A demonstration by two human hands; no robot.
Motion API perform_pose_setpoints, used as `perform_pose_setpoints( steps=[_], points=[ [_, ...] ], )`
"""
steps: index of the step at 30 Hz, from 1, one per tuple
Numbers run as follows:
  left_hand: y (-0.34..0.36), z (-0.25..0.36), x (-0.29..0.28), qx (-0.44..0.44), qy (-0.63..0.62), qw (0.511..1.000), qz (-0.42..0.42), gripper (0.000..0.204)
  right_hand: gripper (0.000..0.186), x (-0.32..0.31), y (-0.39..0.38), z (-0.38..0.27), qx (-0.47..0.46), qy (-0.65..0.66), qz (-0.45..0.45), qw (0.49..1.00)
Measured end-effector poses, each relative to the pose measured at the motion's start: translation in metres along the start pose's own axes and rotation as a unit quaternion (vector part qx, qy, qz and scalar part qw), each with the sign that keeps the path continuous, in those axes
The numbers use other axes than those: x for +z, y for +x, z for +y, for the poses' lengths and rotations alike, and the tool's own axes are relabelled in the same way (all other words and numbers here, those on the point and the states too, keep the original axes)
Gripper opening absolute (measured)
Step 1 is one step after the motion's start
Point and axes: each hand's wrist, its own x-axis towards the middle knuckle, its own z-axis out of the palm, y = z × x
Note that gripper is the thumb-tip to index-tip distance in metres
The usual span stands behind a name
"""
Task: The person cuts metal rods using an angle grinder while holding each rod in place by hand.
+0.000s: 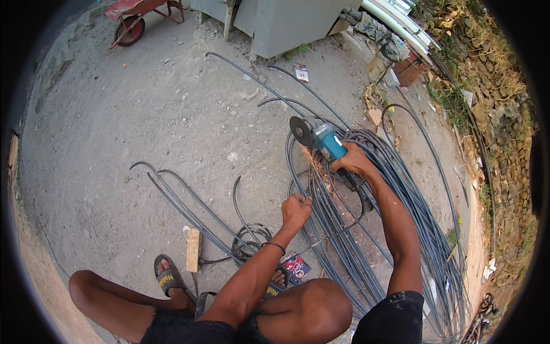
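A red wheelbarrow [130,7] is cut off by the upper edge at far left; its wheel is seen, but the contents of its tray cannot be made out. Loose bent bars [172,192] are laid on the dusty ground [114,120], their lower lengths hidden behind the left forearm. A sandal [166,280] is worn on the left foot, and a wood block [193,250] is noted just beside it. A dark coil [238,246] is partly covered by the same forearm. A grey box-like structure [292,26] is cut off above, and its interior is not shown.

The left hand [297,210] appears to be closed on the steel bars [347,252], though how many are gripped is hidden by the fingers. A red packet [296,267] is seen below, partly covered by the bars. A blue angle grinder [327,143] is positioned over the bars, its disc [301,132] towards the left; sparks [329,180] are thrown down and to the right, while the exact point of contact is concealed. The grinder is held by its body in the right hand [355,161]. A thicker bundle [409,200] is spread beyond, partly masked by the right forearm. White pipes [395,23] are cut off at upper right, and the stony slope [510,166] is lost at the dark rim.
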Motion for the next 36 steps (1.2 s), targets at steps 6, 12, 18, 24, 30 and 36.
perform_pose_setpoints(
  steps=[6, 12, 18, 24, 30, 36],
  points=[
    [0.002, -0.004, 0.001, 0.017, 0.017, 1.0, 0.013, 0.026, 0.057, 0.0, -0.001, -0.005, 0.0, 0.002, -0.006, 1.0],
    [0.0, 0.003, -0.001, -0.04, -0.037, 0.998, -0.018, 0.028, 0.059, 0.0, -0.003, -0.003, 0.009, 0.006, -0.005, 1.0],
    [-0.003, 0.008, -0.002, -0.045, -0.06, 0.997, -0.024, 0.029, 0.062, 0.001, 0.0, 0.007, 0.004, 0.007, -0.002, 1.0],
    [0.0, 0.0, -0.001, -0.035, -0.035, 0.999, 0.001, 0.031, 0.062, 0.004, -0.002, -0.002, -0.002, 0.003, 0.0, 1.0],
    [0.001, 0.001, 0.001, -0.006, 0.012, 1.0, -0.004, 0.028, 0.063, 0.003, -0.001, 0.003, 0.006, 0.005, 0.003, 1.0],
    [-0.001, 0.002, 0.0, -0.034, -0.031, 0.999, 0.001, 0.031, 0.063, 0.002, -0.003, -0.001, 0.002, 0.009, -0.001, 1.0]
  ],
)
